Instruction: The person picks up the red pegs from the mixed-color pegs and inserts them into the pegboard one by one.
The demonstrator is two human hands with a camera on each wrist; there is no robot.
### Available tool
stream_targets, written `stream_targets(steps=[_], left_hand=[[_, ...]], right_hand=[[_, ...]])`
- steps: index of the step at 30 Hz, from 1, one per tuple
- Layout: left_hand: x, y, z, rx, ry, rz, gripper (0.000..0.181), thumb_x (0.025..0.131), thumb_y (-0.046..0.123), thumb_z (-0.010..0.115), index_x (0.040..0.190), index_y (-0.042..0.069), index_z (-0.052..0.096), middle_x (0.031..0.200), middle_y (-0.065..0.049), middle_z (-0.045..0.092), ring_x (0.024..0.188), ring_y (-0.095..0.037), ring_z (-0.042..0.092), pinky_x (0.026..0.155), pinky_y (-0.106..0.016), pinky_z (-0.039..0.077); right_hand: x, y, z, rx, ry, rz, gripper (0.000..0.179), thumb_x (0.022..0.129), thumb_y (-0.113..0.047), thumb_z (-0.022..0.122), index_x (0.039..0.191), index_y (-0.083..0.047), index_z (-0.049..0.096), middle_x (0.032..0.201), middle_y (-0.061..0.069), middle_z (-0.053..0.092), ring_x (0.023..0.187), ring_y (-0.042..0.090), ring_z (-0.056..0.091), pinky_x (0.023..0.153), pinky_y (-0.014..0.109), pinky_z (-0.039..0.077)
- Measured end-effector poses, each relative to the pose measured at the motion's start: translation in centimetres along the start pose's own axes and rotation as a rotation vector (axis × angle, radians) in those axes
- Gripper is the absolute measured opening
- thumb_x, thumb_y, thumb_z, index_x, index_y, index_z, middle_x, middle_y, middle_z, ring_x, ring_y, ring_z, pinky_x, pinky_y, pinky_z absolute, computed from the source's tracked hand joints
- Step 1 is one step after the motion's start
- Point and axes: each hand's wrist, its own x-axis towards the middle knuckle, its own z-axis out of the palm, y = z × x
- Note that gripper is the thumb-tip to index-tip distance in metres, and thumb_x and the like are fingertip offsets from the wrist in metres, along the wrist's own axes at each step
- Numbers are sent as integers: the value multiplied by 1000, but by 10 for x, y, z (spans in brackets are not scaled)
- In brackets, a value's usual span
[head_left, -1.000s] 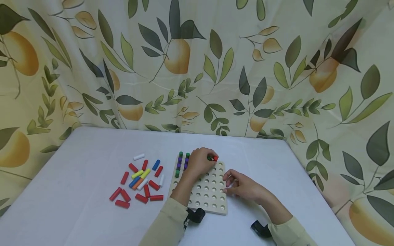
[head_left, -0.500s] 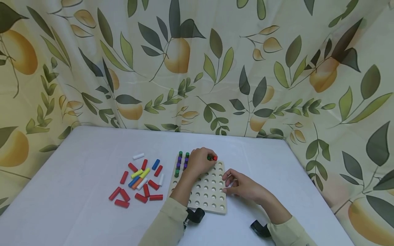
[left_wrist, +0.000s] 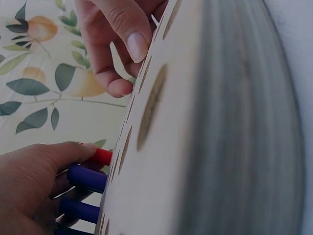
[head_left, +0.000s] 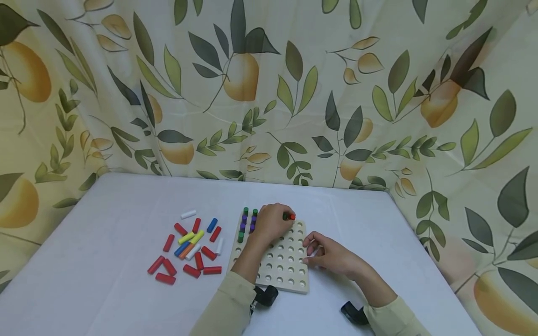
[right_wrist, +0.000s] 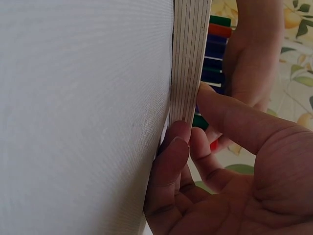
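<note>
My left hand [head_left: 273,224] reaches over the far part of a pale wooden pegboard [head_left: 290,283]. Its thumb and fingertips pinch a red peg [left_wrist: 101,156], whose lower end is right at the board's surface. A green peg [head_left: 286,216] stands close by the fingers. My right hand [head_left: 334,254] holds the board's right edge; in the right wrist view its thumb lies on the top face and curled fingers meet the layered side [right_wrist: 188,63]. Purple pegs [head_left: 243,227] and green pegs stand upright in the left columns. Part of the board is hidden under my left arm.
Left of the board, loose pegs lie scattered on the white table [head_left: 105,298]: several red pegs [head_left: 166,278], blue ones [head_left: 212,225], yellow ones [head_left: 186,237], white ones [head_left: 188,214] and an orange peg [head_left: 186,252]. A patterned curtain [head_left: 269,140] hangs behind the table.
The red peg sits slightly lower between my left fingertips. Both hands and the board stay almost in place, and the whole view shifts very slightly.
</note>
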Motion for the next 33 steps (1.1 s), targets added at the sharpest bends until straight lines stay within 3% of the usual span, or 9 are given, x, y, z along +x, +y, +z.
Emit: stream_targets(steps=[12,33], left_hand=[[2,0,1,48,-13,53,14,94,24,78,107,20,81,100,8,75,99,-19,65,96,-39,43],[-2,1,-1,-17,-13,27,18,95,20,78,113,18,80,103,6,74,107,-21,65,100,-44,46]], right_hand=[[-2,0,1,13,11,-6,37,89,-13,82,116,-8,57,99,10,56,77,23,50,61,29,46],[-4,-2,0,6,-7,-37,38,90,-13,82,116,-8,56,99,11,55,76,22,52,60,29,46]])
